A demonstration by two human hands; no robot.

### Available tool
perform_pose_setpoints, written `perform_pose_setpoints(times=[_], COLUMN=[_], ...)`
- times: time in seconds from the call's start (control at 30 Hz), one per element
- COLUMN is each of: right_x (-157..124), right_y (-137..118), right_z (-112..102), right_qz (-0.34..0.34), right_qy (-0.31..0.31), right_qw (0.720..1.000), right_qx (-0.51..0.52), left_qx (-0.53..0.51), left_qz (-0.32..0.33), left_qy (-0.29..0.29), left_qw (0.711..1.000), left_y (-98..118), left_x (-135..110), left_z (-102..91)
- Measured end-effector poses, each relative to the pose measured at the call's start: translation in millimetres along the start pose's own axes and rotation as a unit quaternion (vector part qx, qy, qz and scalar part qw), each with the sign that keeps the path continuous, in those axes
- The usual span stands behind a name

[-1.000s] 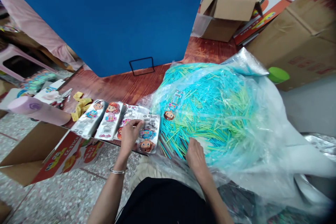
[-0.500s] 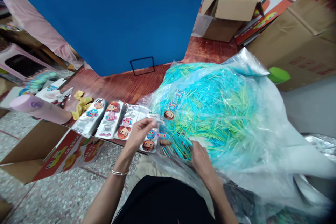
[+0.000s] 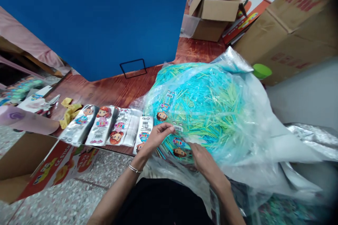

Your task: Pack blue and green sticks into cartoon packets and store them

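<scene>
My left hand (image 3: 161,134) pinches the top edge of a clear printed pouch (image 3: 179,143), which has a cartoon face and the word "Stick" on it. The pouch hangs over a large heap of thin blue and green sticks (image 3: 206,95) in a clear plastic bag. My right hand (image 3: 202,158) is closed at the pouch's right side, low against the heap; what its fingertips hold is hidden. Another printed pouch (image 3: 165,107) lies on the heap. Left of my hands, a stack of brown-haired-character pouches (image 3: 142,133) lies beside a stack of red-haired-character pouches (image 3: 123,126).
More pouch stacks (image 3: 101,124) line the table's front edge, with a yellow strip (image 3: 70,110) and a pinkish cylinder (image 3: 31,119) farther left. A blue panel (image 3: 105,24) stands behind. Cardboard boxes (image 3: 216,10) are at back right; an open carton (image 3: 50,168) sits below the table.
My left hand has moved right from the pouch stack, carrying a pouch across to the sticks beside my right hand. The view has shifted slightly to the right.
</scene>
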State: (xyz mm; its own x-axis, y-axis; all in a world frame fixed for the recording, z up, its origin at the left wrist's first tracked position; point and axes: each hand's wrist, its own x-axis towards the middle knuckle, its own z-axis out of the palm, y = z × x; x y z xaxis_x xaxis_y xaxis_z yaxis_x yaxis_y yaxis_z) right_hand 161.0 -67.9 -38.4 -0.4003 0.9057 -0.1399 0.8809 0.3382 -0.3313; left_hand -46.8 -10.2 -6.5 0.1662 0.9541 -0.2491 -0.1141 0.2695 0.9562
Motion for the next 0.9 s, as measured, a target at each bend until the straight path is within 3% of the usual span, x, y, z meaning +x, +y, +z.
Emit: perform_pose_setpoints(times=[0.1,0.23,0.33,0.43,0.67,0.9], right_x=[-6.2,-6.1,1.9,13.4,27.2,21.8], right_y=[1.1,9.2,16.1,20.6,23.4,20.0], right_z=[-13.0,-16.2,-9.4,5.0,40.1,37.8], right_qz=[0.041,0.083,0.103,0.12,0.09,0.126], right_qy=[-0.018,0.08,0.167,0.213,0.208,0.171], right_qw=[0.999,0.986,0.938,0.884,0.819,0.855], right_qx=[0.015,0.117,0.286,0.399,0.527,0.473], left_qx=[-0.017,-0.057,-0.084,-0.089,-0.105,-0.064], left_qz=[-0.006,-0.016,-0.022,-0.022,-0.053,-0.058], left_qy=[0.039,0.086,0.123,0.131,0.115,0.086], left_qw=[0.999,0.995,0.989,0.987,0.986,0.992], left_y=[-2.3,-8.2,-10.7,-11.2,-21.2,-21.3], left_x=[0.7,1.8,3.8,5.2,4.3,1.9], left_z=[-8.7,-17.5,-22.3,-24.2,-20.9,-16.7])
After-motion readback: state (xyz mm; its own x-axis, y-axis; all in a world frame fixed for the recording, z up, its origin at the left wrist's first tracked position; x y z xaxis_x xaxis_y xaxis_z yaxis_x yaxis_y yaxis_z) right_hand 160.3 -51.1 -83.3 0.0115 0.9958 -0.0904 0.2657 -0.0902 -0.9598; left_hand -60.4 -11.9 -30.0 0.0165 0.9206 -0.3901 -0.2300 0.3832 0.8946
